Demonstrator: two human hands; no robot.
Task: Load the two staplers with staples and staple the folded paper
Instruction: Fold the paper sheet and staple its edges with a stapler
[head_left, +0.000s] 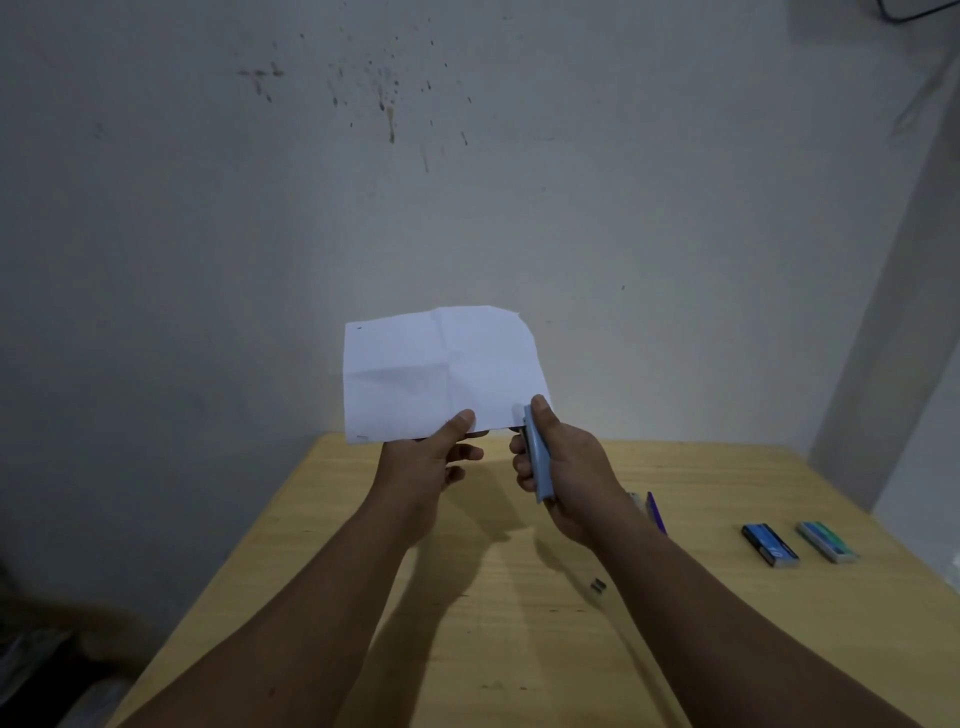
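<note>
The white creased folded paper (441, 369) is pinched at its lower edge by the left hand (436, 457); the light-blue stapler (537, 457), gripped by the right hand (566, 467), is set at the lower right corner (nose pointing up).

Paper (441, 371) held above the table's (467, 623) far edge.
Stapler (537, 457) at its lower right corner; two staple boxes (771, 544) lie far right.
</note>
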